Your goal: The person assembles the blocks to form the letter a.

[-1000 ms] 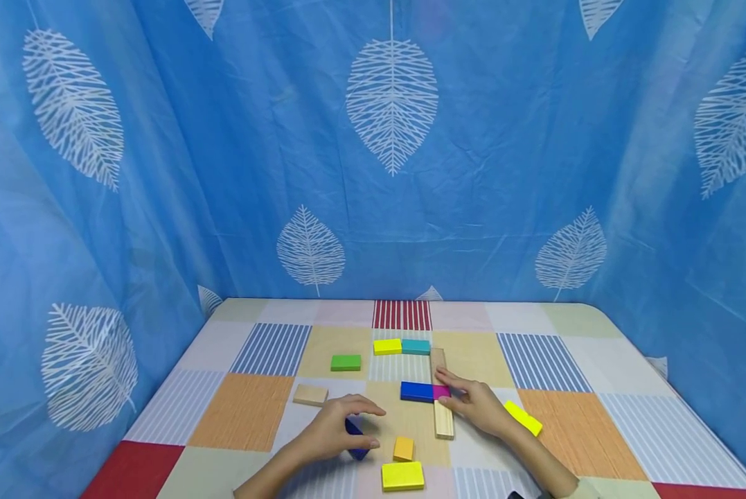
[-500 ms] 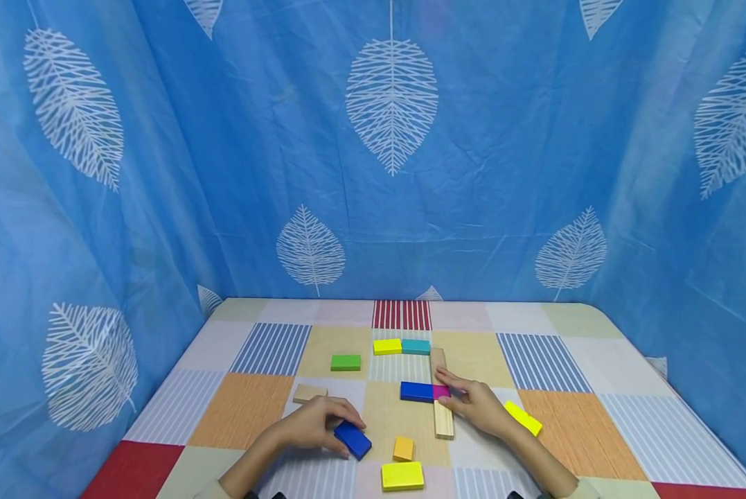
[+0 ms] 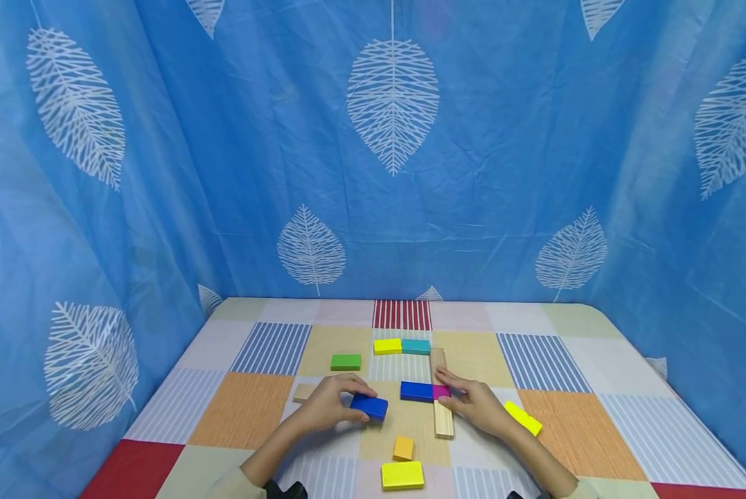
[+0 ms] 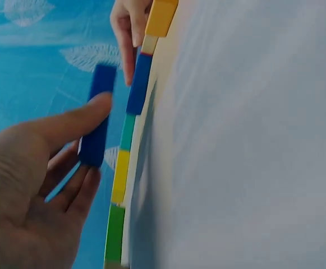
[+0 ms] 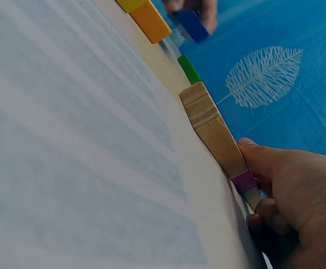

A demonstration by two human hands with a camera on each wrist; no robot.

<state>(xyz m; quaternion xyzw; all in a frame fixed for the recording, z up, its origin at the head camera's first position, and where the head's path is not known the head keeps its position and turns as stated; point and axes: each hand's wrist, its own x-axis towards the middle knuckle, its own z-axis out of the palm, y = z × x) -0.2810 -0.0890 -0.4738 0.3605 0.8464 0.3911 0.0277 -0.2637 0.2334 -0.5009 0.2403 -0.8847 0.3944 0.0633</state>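
In the head view my left hand (image 3: pixel 326 405) pinches a blue block (image 3: pixel 373 407) between thumb and fingers. The left wrist view shows this block (image 4: pixel 97 115) raised off the cloth. My right hand (image 3: pixel 481 407) rests against a row of blocks, thumb by a magenta block (image 3: pixel 440 393) and fingertips at the far plain wooden block (image 3: pixel 438 357). A near plain wooden block (image 3: pixel 444 420) continues the row toward me. Another blue block (image 3: pixel 417 391) lies against the magenta one's left side. From the right wrist, the right thumb (image 5: pixel 255 151) touches the row's side.
Yellow (image 3: pixel 388 346) and teal (image 3: pixel 415 347) blocks touch end to end farther back. Green (image 3: pixel 345 362) and wooden (image 3: pixel 303 393) blocks lie left. Nearer are orange (image 3: pixel 403 448) and yellow (image 3: pixel 402 476) blocks. Another yellow block (image 3: pixel 523 418) sits by the right forearm. A leaf-patterned blue curtain (image 3: pixel 472 173) surrounds the table.
My left hand, first over the blue block, has taken hold of it, turned it and moved it farther from me and slightly right. The right hand stays in place.
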